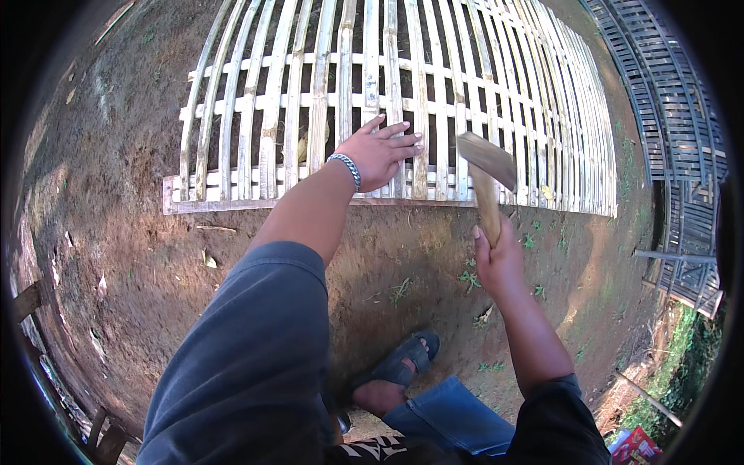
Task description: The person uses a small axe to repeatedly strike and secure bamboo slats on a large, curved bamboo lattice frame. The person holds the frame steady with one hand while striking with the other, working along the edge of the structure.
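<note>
A panel of pale bamboo slats [319,116] lies on the ground in front of me, its long slats crossing several cross strips. My left hand [377,157], with a chain bracelet at the wrist, rests flat on the slats near the panel's near edge, fingers spread. In my right hand [501,262] is a hammer [487,198], gripped low on its wooden handle. Its blocky brownish head hangs over the slats to the right of my left hand; whether it touches them I cannot tell.
Bare brown soil [155,287] with scattered leaves and small weeds surrounds the panel. Darker woven bamboo panels [682,124] stand along the far right. My sandalled foot [399,364] is close below the near edge. A red packet [637,448] lies at the lower right.
</note>
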Motion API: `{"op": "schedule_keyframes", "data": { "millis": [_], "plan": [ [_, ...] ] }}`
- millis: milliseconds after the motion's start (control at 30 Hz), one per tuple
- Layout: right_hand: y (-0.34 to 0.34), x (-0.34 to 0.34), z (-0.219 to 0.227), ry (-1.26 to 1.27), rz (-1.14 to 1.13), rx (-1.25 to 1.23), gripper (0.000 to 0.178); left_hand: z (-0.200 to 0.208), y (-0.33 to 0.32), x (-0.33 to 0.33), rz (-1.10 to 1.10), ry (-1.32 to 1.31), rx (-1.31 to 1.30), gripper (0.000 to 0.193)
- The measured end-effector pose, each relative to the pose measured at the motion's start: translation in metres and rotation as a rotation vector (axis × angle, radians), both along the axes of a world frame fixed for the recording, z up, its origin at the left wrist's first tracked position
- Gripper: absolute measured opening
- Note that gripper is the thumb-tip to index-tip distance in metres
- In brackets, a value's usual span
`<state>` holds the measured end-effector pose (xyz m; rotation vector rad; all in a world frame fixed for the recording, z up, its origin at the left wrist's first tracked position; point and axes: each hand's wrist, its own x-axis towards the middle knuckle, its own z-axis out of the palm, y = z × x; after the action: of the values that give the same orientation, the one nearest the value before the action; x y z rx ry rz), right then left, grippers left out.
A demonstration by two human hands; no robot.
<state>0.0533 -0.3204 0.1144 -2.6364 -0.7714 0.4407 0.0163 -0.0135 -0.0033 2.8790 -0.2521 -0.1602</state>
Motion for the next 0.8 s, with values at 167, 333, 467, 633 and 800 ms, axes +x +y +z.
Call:
{"op": "schedule_keyframes", "data": {
  "millis": [167, 333, 467, 633, 800],
  "plan": [
    [-0.031, 0.002, -0.026, 0.124, -0.049, -0.447, 0.04, 0.01, -0.009, 0.006, -0.018, 0.031, -0.027, 0.053],
    [-0.015, -0.021, -0.004, -0.021, 0.027, -0.033, 0.042, -0.004, -0.002, -0.001, 0.001, -0.033, -0.034, 0.054],
    [-0.035, -0.02, -0.021, 0.19, 0.09, -0.523, 0.045, -0.001, -0.007, 0.004, -0.015, -0.005, -0.027, 0.051],
    [-0.073, -0.04, -0.028, 0.222, -0.115, -0.235, 0.045, 0.0, -0.004, 0.004, -0.017, -0.051, -0.008, 0.053],
    [-0.042, -0.024, -0.01, 0.125, -0.309, 0.087, 0.043, 0.005, -0.007, 0.002, -0.004, 0.014, 0.014, 0.053]
  ]
}}
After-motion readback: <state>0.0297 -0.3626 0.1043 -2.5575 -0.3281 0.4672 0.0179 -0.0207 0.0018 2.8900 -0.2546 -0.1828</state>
